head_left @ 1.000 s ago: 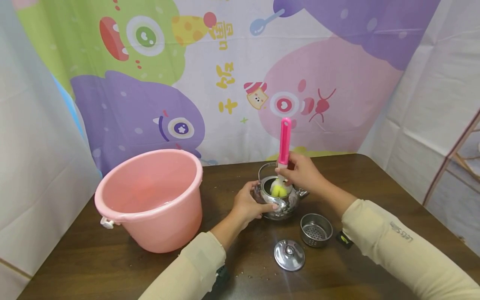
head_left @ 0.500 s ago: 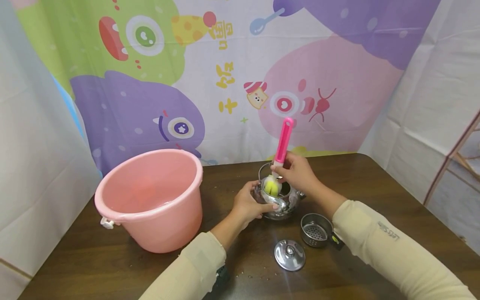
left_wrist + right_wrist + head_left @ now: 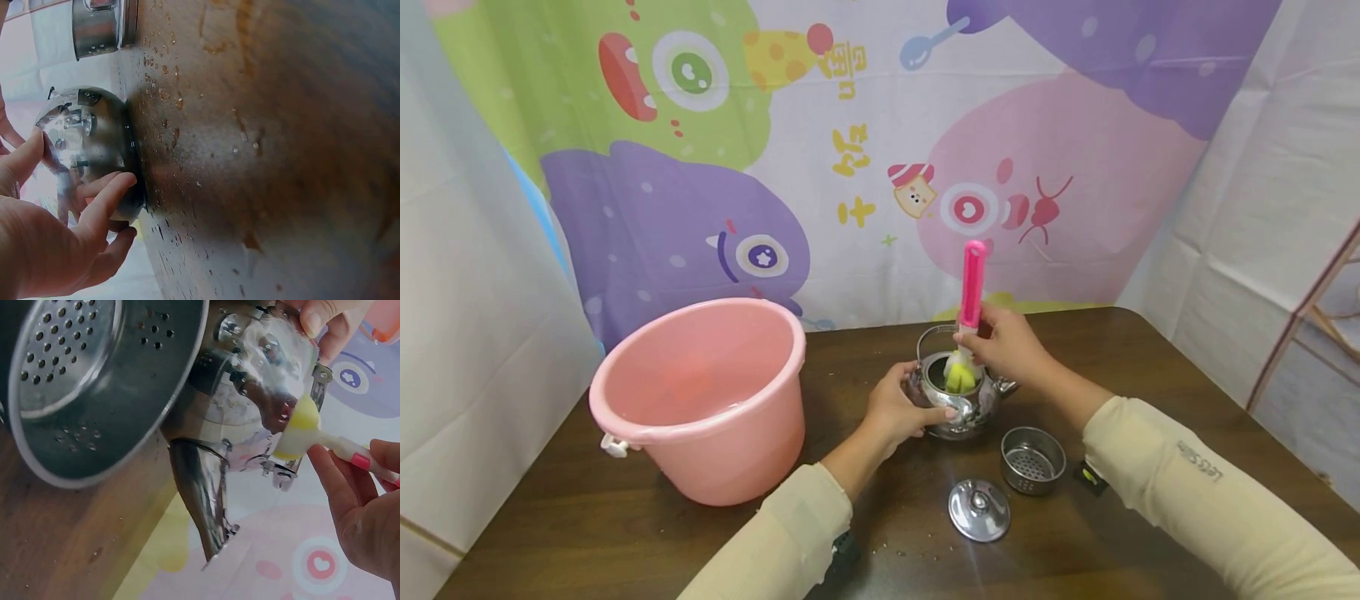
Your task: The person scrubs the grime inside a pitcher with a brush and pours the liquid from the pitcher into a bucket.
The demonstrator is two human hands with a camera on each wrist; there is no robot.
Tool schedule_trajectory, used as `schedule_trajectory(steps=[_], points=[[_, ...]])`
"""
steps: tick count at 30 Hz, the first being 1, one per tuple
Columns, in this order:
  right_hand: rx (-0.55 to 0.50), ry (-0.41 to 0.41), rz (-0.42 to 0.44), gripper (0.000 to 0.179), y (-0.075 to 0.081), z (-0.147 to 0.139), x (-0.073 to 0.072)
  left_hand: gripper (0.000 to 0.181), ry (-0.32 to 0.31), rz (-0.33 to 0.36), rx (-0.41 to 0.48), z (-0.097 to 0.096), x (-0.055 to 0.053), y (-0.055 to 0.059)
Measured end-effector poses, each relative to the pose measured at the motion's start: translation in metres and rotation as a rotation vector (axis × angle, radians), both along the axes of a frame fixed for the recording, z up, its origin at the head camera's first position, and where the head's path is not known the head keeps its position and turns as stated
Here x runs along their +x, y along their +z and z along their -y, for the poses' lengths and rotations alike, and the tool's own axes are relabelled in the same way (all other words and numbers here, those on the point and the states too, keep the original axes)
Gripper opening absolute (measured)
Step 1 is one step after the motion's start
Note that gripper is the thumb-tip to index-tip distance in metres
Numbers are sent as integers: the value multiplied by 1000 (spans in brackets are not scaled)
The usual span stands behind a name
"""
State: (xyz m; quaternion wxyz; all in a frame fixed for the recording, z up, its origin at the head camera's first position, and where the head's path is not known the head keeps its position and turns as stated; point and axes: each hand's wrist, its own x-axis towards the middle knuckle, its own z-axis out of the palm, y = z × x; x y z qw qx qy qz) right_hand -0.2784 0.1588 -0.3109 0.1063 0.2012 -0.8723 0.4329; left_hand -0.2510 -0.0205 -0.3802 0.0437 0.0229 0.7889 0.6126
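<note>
A shiny metal teapot (image 3: 973, 414) stands on the table with its bail handle raised and its mouth uncovered. My left hand (image 3: 891, 408) grips its side, thumb across the front; in the left wrist view the fingers lie against the pot's body (image 3: 103, 147). Between thumb and fingers, my right hand (image 3: 1011, 343) pinches a sponge brush (image 3: 972, 287) low on its pink and white handle. Its yellow and white sponge head (image 3: 299, 430) sits at the teapot's mouth, partly inside. The lower part of the sponge is hidden by the pot. The spout (image 3: 200, 503) points right.
A perforated metal strainer (image 3: 1032, 468) stands right of the teapot, near my right forearm. The lid (image 3: 979, 510) lies in front, knob up. A large pink bucket (image 3: 730, 450) occupies the table's left side. Water drops (image 3: 178, 100) dot the wooden table (image 3: 865, 350). A cartoon curtain (image 3: 865, 275) hangs behind.
The brush tilted and swung left across the teapot's mouth, then came back right and more upright, the right hand moving with it. Left hand and teapot stayed in place.
</note>
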Motion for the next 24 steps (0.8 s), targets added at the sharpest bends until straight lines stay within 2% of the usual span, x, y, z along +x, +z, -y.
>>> schedule_trajectory(steps=[6,11,15,18,24], points=[[21,41,28,19,5,1,2,84,-4,6,4,0,0,0],[-77,74,99,17,5,5,1,84,-4,7,2,0,-1,0],[-167,70,138,17,1,11,-1,84,-3,8,-1,0,-1,0],[-192,58,127,18,-2,15,-3,84,-2,7,-3,0,-1,-1],[-164,25,93,19,-4,16,-8,85,0,13,-8,0,-1,0]])
